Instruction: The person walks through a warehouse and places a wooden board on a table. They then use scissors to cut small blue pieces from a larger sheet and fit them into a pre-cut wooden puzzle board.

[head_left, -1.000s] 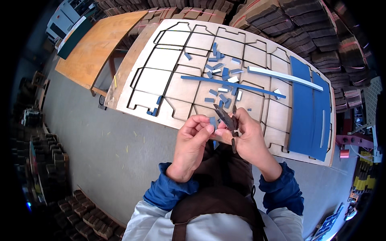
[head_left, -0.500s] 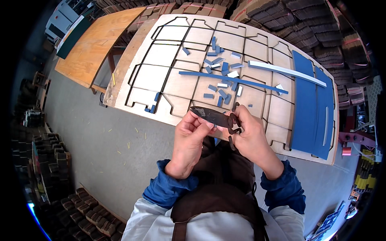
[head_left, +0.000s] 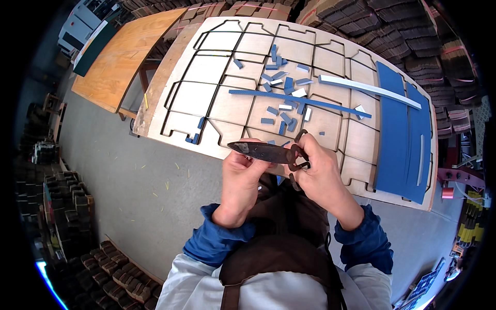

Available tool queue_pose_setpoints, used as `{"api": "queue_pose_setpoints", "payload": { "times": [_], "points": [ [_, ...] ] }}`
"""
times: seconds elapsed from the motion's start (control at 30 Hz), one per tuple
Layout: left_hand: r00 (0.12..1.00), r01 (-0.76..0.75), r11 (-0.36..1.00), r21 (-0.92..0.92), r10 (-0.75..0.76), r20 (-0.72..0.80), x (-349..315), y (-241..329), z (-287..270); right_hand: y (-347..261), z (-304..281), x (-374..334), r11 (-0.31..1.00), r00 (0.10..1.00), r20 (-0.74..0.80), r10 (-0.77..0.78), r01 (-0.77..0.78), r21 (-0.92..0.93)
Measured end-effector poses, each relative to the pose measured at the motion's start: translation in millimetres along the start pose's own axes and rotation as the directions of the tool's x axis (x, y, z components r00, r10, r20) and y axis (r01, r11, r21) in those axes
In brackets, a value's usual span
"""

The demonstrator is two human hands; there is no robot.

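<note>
In my right hand point(head_left: 323, 165) is a pair of dark iron scissors point(head_left: 263, 152). Its looped handles are around my fingers, and the blades point left over my left hand point(head_left: 240, 175). The left fingers are pinched together just under the blades, which hide whatever they hold. Beyond my hands lies a large pale plywood board point(head_left: 194, 108) with dark blades set into it in outlines. Short blue foam pieces point(head_left: 292, 124) are scattered over its middle, some with a white side up. A long thin blue foam strip point(head_left: 299, 101) lies across them.
A white-faced strip point(head_left: 369, 92) and blue foam sheets point(head_left: 395, 139) lie at the board's right. Blue pieces sit in the near-left outline. A wooden table point(head_left: 121, 62) stands at the far left. Stacked brown cardboard point(head_left: 382, 36) is behind the board.
The scissor blades have shifted slightly left across my left fingers. A small pale bit now shows beside my left hand, over the apron. The pieces on the board lie as before.
</note>
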State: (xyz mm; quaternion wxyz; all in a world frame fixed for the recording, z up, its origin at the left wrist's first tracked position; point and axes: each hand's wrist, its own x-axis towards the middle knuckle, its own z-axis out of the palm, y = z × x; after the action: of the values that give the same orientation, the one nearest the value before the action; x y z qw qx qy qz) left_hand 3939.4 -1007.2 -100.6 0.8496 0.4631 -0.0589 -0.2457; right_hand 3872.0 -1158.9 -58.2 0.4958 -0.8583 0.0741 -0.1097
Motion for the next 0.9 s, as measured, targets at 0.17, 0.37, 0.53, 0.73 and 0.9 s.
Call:
{"api": "queue_pose_setpoints", "payload": {
  "times": [0.17, 0.37, 0.53, 0.73, 0.9],
  "points": [
    [0.999, -0.037, 0.999, 0.028, 0.037, -0.004, 0, -3, 0, 6, 3, -1, 1.0, 1.0, -0.011, -0.006, 0.006, 0.028],
    [1.0, 0.001, 0.999, 0.034, -0.001, -0.017, -1, -1, 4, 2, 2, 0, 0.998, 0.998, -0.018, -0.058, 0.058, 0.009],
    [0.993, 0.106, 0.994, -0.019, -0.107, -0.043, 2, -3, 4, 3, 1, 2, 0.985, 0.993, -0.074, 0.093, -0.08, 0.154],
    [0.992, 0.122, 0.987, 0.1, -0.123, 0.006, -5, 13, -6, 28, -27, -10, 0.954, 0.955, -0.197, 0.222, -0.171, 0.247],
    [0.971, -0.135, 0.752, 0.645, 0.23, -0.066, 8, 48, -64, 25, -59, -58, 0.831, 0.953, 0.212, 0.217, -0.294, 0.473]
  ]
}}
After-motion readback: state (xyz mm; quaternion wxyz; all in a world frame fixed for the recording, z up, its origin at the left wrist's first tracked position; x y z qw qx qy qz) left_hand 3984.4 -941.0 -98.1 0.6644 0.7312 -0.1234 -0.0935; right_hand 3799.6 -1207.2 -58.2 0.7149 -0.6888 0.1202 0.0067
